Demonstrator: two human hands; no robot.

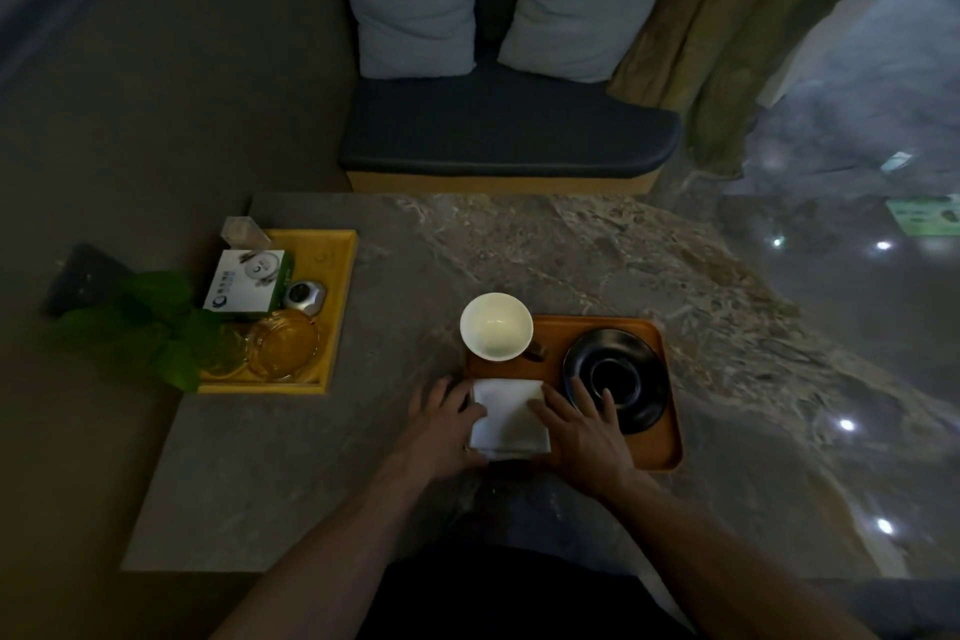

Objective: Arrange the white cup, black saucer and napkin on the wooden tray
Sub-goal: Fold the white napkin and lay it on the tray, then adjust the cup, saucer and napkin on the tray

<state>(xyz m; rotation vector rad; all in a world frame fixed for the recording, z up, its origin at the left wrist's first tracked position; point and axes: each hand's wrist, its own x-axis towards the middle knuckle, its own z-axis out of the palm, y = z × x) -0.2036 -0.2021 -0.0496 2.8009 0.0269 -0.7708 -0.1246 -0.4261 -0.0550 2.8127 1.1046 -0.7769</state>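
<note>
The wooden tray [655, 452] lies on the marble table in front of me. A white cup [496, 326] stands upright at the tray's far left corner, empty. The black saucer [621, 374] rests on the tray's right half. A folded white napkin [510, 418] lies flat on the tray's near left part. My left hand [445, 424] presses on the napkin's left edge, fingers spread. My right hand [582, 426] lies flat on its right edge, fingertips reaching the saucer's rim. Neither hand grips anything.
A yellow tray [340, 276] at the table's left holds a white box [248, 283], a glass ashtray [283, 342] and a small silver object. Green leaves [150, 322] overhang its left side. A dark bench with two pillows [415, 8] stands beyond the table.
</note>
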